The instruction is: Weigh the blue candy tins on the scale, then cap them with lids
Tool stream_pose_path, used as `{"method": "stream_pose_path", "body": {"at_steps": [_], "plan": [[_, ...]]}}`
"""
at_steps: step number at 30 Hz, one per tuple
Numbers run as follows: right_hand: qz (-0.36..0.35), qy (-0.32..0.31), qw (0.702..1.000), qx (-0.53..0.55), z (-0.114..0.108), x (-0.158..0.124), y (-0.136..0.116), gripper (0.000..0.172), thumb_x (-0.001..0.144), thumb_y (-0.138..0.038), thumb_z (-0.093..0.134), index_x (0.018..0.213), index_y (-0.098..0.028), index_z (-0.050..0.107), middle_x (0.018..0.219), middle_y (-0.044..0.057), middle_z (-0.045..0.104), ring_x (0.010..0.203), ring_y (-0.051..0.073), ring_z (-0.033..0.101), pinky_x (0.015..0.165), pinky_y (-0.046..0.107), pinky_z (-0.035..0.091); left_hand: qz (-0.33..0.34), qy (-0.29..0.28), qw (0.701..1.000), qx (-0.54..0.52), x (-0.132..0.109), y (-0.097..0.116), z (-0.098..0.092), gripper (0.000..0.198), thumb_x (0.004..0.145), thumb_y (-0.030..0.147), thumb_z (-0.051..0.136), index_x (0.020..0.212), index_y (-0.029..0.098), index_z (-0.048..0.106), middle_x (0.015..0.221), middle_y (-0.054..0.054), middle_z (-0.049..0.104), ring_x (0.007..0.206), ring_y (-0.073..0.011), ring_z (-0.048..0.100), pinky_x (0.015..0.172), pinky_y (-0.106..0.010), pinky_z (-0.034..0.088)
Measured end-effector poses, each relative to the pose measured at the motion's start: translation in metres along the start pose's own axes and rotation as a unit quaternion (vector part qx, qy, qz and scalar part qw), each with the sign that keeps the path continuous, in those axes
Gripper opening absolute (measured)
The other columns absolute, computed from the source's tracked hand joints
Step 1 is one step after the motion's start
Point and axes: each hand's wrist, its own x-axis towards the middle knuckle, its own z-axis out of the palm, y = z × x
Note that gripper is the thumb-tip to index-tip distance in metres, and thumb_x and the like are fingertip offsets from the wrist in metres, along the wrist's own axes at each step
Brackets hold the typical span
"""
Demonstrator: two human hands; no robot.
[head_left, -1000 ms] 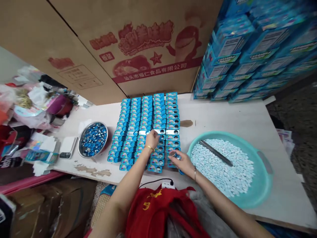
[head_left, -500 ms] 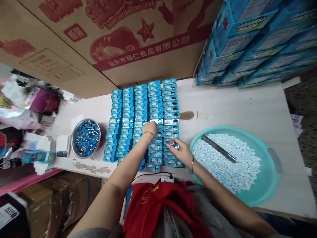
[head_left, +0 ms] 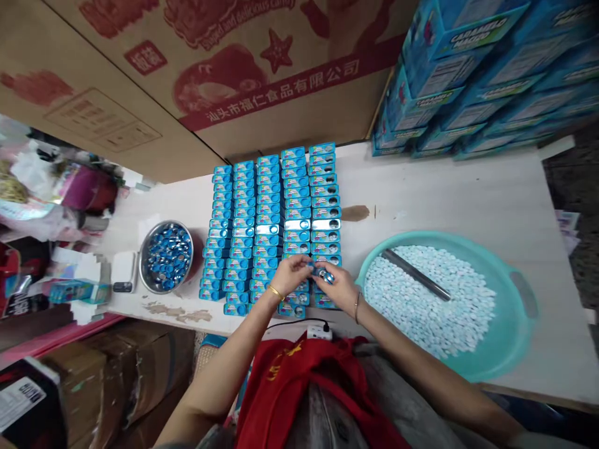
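Note:
Rows of small blue tins stand in five columns on the table; some in the right-hand columns show round openings with pale candies inside. My right hand is closed around several round blue and silver lids above the rightmost column. Close beside it, the fingertips of my left hand pinch together at a small blue lid by the right hand's fingers. A metal bowl of blue and silver lids sits at the left. At the right is a green basin with pale candies.
A dark metal tube lies on the candies. Large cartons stand behind the tins, and stacked blue boxes at the back right. A white scale-like device is left of the bowl. A power socket lies at the front edge.
My left hand has come back from the fourth column toward my body and right, meeting my right hand. The lids in my right hand have turned. The view has shifted slightly.

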Motion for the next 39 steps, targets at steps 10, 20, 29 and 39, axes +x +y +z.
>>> {"method": "stream_pose_path", "body": {"at_steps": [10, 20, 29, 39], "plan": [[0.019, 0.015, 0.999, 0.035, -0.007, 0.000, -0.007, 0.030, 0.077, -0.037, 0.061, 0.099, -0.017, 0.065, 0.081, 0.004, 0.067, 0.065, 0.017, 0.061, 0.062, 0.029, 0.051, -0.081, 0.101, 0.947, 0.295, 0.058, 0.016, -0.014, 0.012, 0.073, 0.020, 0.064, 0.084, 0.018, 0.060, 0.086, -0.006, 0.065, 0.087, -0.0204, 0.061, 0.077, -0.030, 0.046], [0.001, 0.028, 0.999, 0.034, -0.013, -0.002, 0.000, 0.035, 0.075, -0.032, 0.063, 0.108, -0.019, 0.065, 0.106, 0.010, 0.068, 0.098, 0.025, 0.062, 0.090, 0.040, 0.047, -0.123, 0.055, 0.908, 0.398, 0.072, 0.026, -0.020, 0.025, 0.069, 0.036, 0.071, 0.073, 0.012, 0.063, 0.088, -0.017, 0.066, 0.092, -0.0317, 0.061, 0.079, -0.039, 0.045], [0.028, 0.020, 0.994, 0.106, -0.002, -0.013, -0.003, 0.042, 0.066, -0.028, 0.069, 0.107, -0.021, 0.068, 0.104, 0.008, 0.069, 0.097, 0.026, 0.063, 0.091, 0.041, 0.046, 0.022, -0.049, 0.997, 0.053, -0.009, -0.015, 0.015, 0.029, 0.081, 0.042, 0.055, 0.079, 0.014, 0.062, 0.070, -0.002, 0.064, 0.063, -0.0117, 0.059, 0.060, -0.022, 0.047], [0.186, 0.043, 0.932, 0.307, -0.031, -0.027, -0.024, 0.032, 0.079, -0.052, 0.058, 0.087, -0.021, 0.059, 0.068, -0.003, 0.054, 0.043, 0.007, 0.043, 0.039, 0.022, 0.033, 0.086, 0.065, 0.978, 0.178, -0.010, -0.024, 0.009, 0.014, 0.080, 0.021, 0.056, 0.094, 0.021, 0.060, 0.088, -0.002, 0.060, 0.083, -0.0158, 0.056, 0.077, -0.028, 0.045]]}}
